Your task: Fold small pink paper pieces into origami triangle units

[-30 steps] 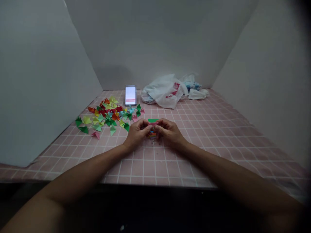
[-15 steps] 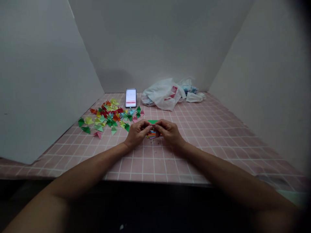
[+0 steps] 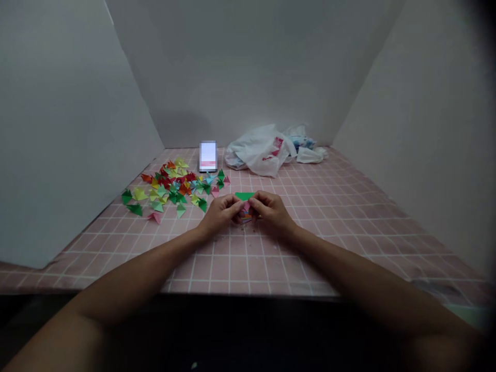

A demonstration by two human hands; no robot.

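A small pink piece of paper (image 3: pixel 246 206) is pinched between my two hands over the table. My left hand (image 3: pixel 223 211) grips it from the left, thumb and fingertips pressed together. From the right, my right hand (image 3: pixel 270 209) pinches it the same way. Just beyond the fingers shows the edge of a green paper sheet (image 3: pixel 244 196). Below the hands several coloured paper sheets (image 3: pixel 246 220) peek out, mostly covered by my fingers. The folds of the pink paper are too small to make out.
Many folded paper shapes (image 3: pixel 172 187) in several colours lie at the left. Behind them a lit phone (image 3: pixel 208 156) stands upright. White plastic bags (image 3: pixel 259 151) rest near the back wall. A pink checked cloth (image 3: pixel 329 206) covers the table, with pale walls on three sides.
My hands have moved slightly apart and the pink paper shows more between them. My view has shifted a little. The paper shapes, phone and bags stay where they were.
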